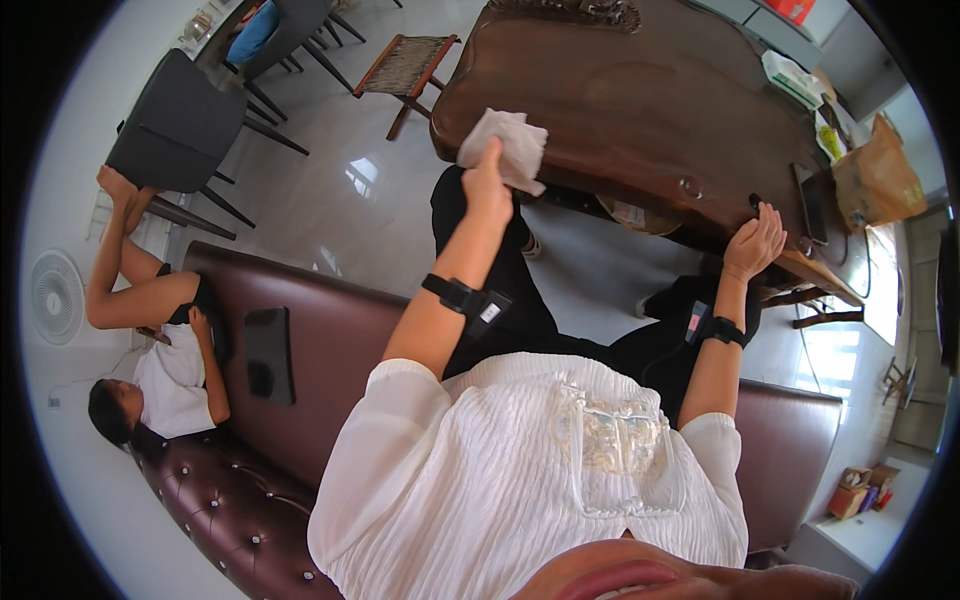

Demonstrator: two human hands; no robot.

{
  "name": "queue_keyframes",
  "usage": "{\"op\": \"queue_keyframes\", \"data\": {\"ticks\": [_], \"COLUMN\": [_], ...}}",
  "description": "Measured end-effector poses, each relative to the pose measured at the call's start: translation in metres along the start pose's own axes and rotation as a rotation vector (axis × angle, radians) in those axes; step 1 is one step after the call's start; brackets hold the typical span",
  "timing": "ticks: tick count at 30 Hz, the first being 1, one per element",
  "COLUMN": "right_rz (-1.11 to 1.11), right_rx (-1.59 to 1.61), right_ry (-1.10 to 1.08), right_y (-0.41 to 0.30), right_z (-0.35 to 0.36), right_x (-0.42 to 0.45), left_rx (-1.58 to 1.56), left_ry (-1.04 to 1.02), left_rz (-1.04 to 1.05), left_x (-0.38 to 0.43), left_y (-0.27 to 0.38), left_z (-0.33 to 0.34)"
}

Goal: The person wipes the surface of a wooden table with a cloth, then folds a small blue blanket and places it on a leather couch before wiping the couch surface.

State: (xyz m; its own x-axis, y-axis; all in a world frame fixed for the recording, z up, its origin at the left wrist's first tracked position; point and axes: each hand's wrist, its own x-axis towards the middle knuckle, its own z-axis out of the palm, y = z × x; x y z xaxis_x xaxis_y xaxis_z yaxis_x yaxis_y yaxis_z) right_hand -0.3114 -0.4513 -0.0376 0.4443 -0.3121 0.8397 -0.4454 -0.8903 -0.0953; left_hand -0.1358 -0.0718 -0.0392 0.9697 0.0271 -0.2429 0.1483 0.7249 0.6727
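My left hand (489, 187) grips a folded white cloth or tissue (517, 146), thumb on top, at the near left edge of a glossy dark brown wooden table (600, 97). The cloth overlaps the table's rounded rim in view, and I cannot tell whether it presses on the wood. My right hand (754, 240) lies palm down on the near right edge of the table, fingers stretched out, holding nothing. Close to its fingertips is a small dark round spot or knob (754, 200). A black phone-like slab (810, 204) lies just right of that hand.
A brown paper bag (877, 180) and a tissue pack (793, 79) stand on the right side. Left of the table are a folding stool (409, 66) and a grey chair (180, 120). Another person (176, 375) lies on the brown sofa (337, 315) beside a black tablet-like slab (268, 356).
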Motion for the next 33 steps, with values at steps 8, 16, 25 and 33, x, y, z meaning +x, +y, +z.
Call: {"op": "queue_keyframes", "data": {"ticks": [8, 16, 25, 33], "right_rz": [0.008, 0.034, 0.045, 0.042], "right_rx": [0.016, 0.032, 0.056, 0.03], "right_ry": [-0.008, 0.008, -0.009, -0.036], "right_y": [-0.002, -0.004, -0.009, -0.012], "right_z": [0.001, 0.0, -0.001, -0.003], "right_x": [0.001, 0.004, 0.01, 0.014], "left_rx": [0.476, 1.031, 1.193, 1.661], "left_ry": [-0.03, -0.178, -0.353, -0.504], "left_rz": [0.08, -0.205, -0.284, 0.12], "left_x": [0.06, 0.119, 0.187, 0.284], "left_y": [0.067, 0.121, 0.113, 0.086], "left_z": [-0.029, -0.013, 0.014, 0.071]}}
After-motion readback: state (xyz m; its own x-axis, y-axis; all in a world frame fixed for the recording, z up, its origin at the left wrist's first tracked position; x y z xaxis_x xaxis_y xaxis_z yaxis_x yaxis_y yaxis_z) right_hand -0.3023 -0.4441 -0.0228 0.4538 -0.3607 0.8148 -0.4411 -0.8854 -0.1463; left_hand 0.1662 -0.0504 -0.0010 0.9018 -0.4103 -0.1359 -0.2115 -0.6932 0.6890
